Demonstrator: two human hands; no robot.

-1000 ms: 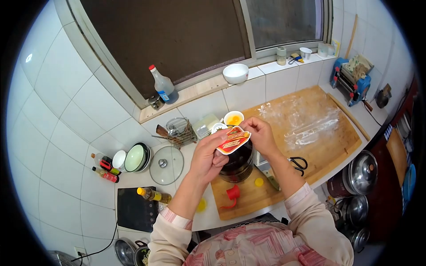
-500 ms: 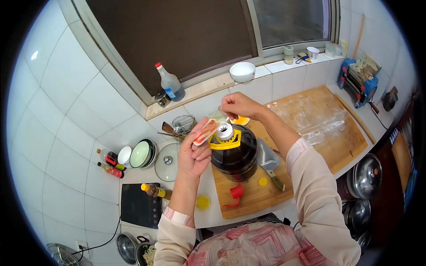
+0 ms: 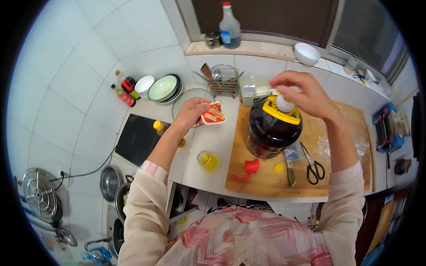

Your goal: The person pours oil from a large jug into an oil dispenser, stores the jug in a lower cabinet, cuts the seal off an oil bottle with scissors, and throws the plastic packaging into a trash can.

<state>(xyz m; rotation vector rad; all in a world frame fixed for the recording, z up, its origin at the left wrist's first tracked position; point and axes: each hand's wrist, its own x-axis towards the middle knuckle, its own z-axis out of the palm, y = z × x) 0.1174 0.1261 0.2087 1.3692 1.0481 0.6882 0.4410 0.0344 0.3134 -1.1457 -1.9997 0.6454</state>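
Observation:
Between the thumb and fingers of my left hand (image 3: 191, 114) is a small red-and-white packet (image 3: 213, 114), printed side up, over the white counter. My right hand (image 3: 307, 91) curls over the white neck (image 3: 284, 104) of a large dark jug (image 3: 274, 132) with a yellow handle (image 3: 280, 111). Its fingers are bent together near the jug's mouth, and what they grip is hidden. The jug stands upright on a wooden board (image 3: 248, 184). In front of it lie a red cap-like piece with a strap (image 3: 251, 166), a yellow disc (image 3: 278, 168), a green-handled knife (image 3: 290, 174) and black-handled scissors (image 3: 315, 170).
An open glass jar (image 3: 207, 160) with yellow liquid stands left of the board. Farther left are a yellow-capped bottle (image 3: 159, 127), a black cooktop (image 3: 137, 138) and stacked bowls (image 3: 164, 88). Behind stand a utensil rack (image 3: 224, 82) and a lidded container (image 3: 255, 91).
My left hand has drawn the packet away from the jug's mouth, to the left. My right hand has come over the jug's neck. The view has shifted, showing the scissors.

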